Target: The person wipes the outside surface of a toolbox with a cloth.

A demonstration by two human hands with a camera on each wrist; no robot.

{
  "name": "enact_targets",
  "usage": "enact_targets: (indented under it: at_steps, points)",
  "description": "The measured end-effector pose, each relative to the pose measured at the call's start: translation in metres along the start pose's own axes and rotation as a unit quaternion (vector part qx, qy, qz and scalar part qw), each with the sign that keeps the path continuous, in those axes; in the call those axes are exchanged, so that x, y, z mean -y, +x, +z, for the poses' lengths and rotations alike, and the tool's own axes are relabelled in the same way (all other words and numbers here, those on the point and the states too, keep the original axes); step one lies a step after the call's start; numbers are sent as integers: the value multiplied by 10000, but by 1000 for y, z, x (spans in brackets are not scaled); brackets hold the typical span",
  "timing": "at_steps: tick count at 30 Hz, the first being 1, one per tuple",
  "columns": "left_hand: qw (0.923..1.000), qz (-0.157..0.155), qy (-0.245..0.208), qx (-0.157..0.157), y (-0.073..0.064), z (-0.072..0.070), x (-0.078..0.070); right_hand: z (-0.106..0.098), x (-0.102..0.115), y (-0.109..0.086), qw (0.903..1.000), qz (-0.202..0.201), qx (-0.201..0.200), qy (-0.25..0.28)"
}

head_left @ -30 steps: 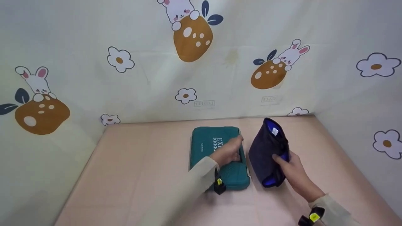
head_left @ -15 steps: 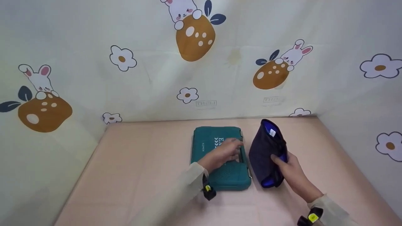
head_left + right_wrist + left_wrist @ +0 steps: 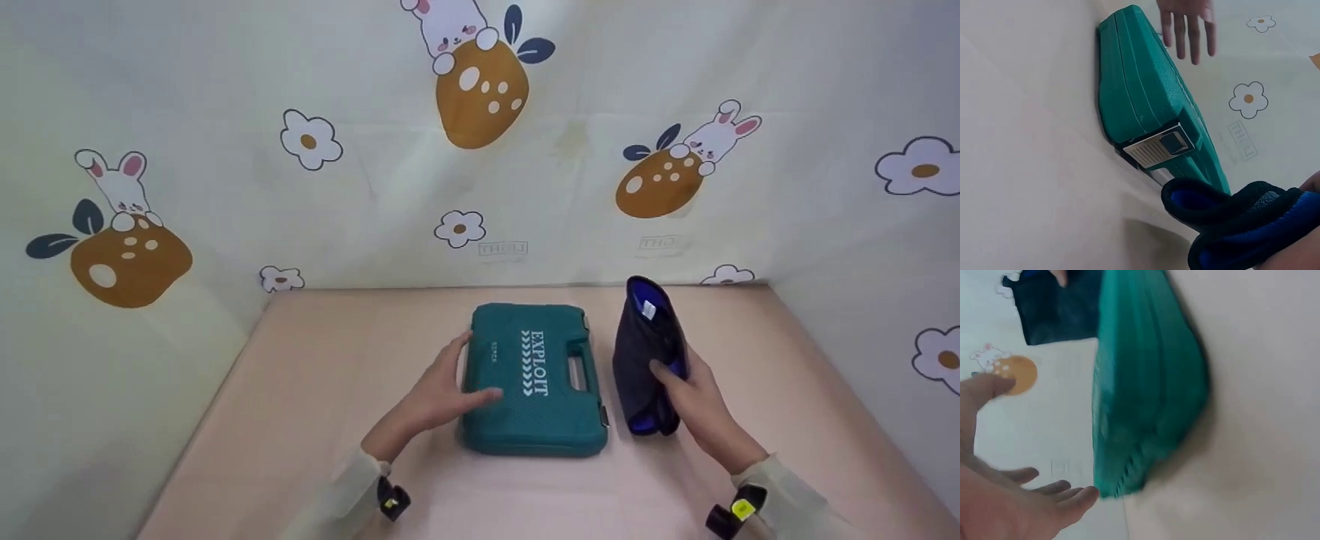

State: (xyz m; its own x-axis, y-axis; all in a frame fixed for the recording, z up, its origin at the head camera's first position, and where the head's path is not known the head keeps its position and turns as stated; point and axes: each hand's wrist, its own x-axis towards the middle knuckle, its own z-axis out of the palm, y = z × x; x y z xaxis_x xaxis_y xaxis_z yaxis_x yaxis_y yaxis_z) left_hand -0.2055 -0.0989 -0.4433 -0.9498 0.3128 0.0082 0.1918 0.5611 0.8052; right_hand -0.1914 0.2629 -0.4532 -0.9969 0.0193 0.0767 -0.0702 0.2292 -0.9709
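Observation:
A teal hard plastic case [image 3: 517,427], lettered "EXPLOIT", lies closed with its handle to the right. My left hand [image 3: 431,397] is at the case's left side, thumb spread over the lid and fingers extended; in the left wrist view the hand [image 3: 1010,506] looks apart from the case [image 3: 1140,377]. To the right of the case, my right hand [image 3: 705,405] grips a folded dark navy fabric item [image 3: 636,367] with bright blue lining and a small white tag. Its exact kind cannot be told. The right wrist view shows its open folds [image 3: 1241,222] near the case's latch [image 3: 1159,146].
A pale pink cloth [image 3: 315,390] covers the table. Behind and at both sides stand cream fabric walls [image 3: 375,187] printed with rabbits, fruit and flowers. Each wrist carries a black band [image 3: 393,499].
My left hand has left the case's handle and moved left to its far side, fingers spreading. The right hand keeps its grip on the fabric, which has turned slightly more edge-on.

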Motion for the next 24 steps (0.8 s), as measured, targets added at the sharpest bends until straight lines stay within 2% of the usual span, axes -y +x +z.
enact_targets:
  at_steps: [4, 7, 12, 15, 20, 24]
  points:
    - [9944, 138, 787, 698, -11, 6, 11, 3, 4, 7, 9996, -219, -56, -193]
    - [9889, 34, 1159, 925, -14, 18, 13, 7, 7, 13, 9987, -399, -102, -309]
    - [9847, -204, 1515, 838, -16, 37, 14, 18, 15, 22, 9964, -720, -97, -427]
    - [9842, -219, 1616, 697, -17, 44, 13, 24, 19, 27, 9934, -1040, -73, -485]
    - [9860, -121, 1559, 574, -16, 50, 10, 34, 24, 39, 9838, -1639, -97, -726]
    - [9864, -191, 1541, 541, -16, 53, 10, 46, 30, 52, 9727, -1972, -66, -1222]
